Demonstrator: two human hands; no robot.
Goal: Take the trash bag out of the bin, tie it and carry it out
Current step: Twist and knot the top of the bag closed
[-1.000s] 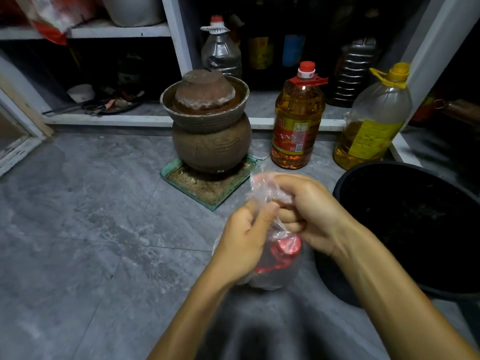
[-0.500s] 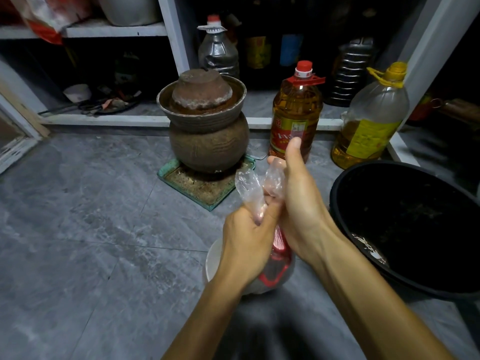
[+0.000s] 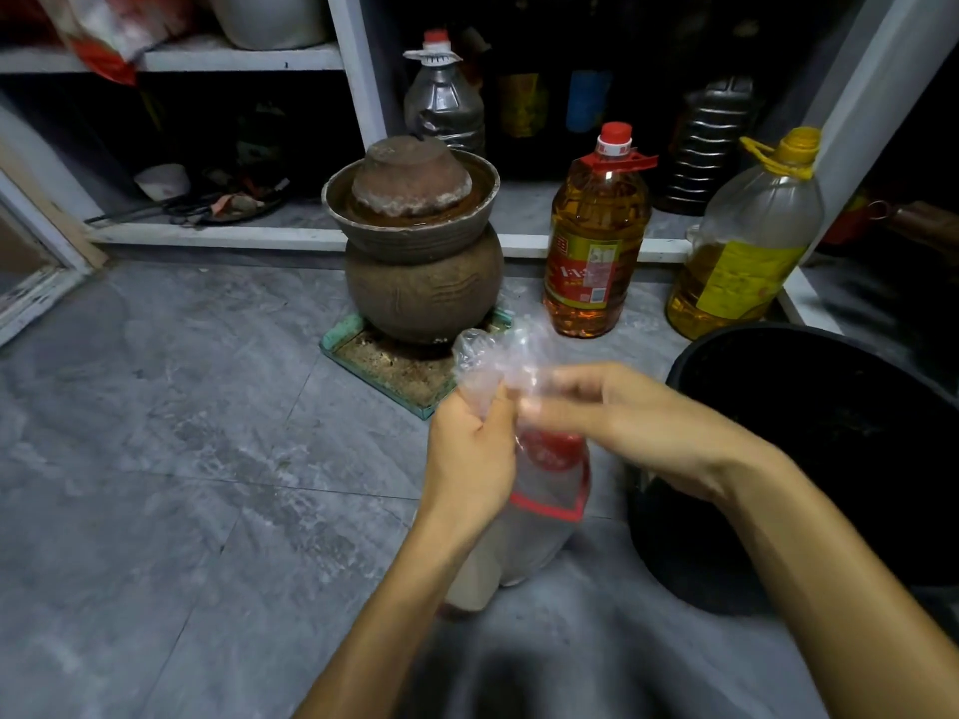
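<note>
You hold one clear trash bag [image 3: 550, 490] in two hands: your left hand [image 3: 469, 459] grips its neck, and your right hand [image 3: 638, 422], blurred, pinches the crumpled top. The bag hangs just left of the one black bin [image 3: 830, 433]. Two oil bottles [image 3: 597, 236] and one clay jar [image 3: 423, 282] edge the floor ahead. Open tiles [image 3: 181, 433] lie to your left.

Trash bag [image 3: 539, 490]: between our left hand [image 3: 467, 459] and right hand [image 3: 638, 428] — bin [image 3: 830, 407] to its right.
Jar [image 3: 423, 282]: on a tray [image 3: 363, 355], behind the bag.
Bottle [image 3: 597, 236]: right of the jar.
</note>
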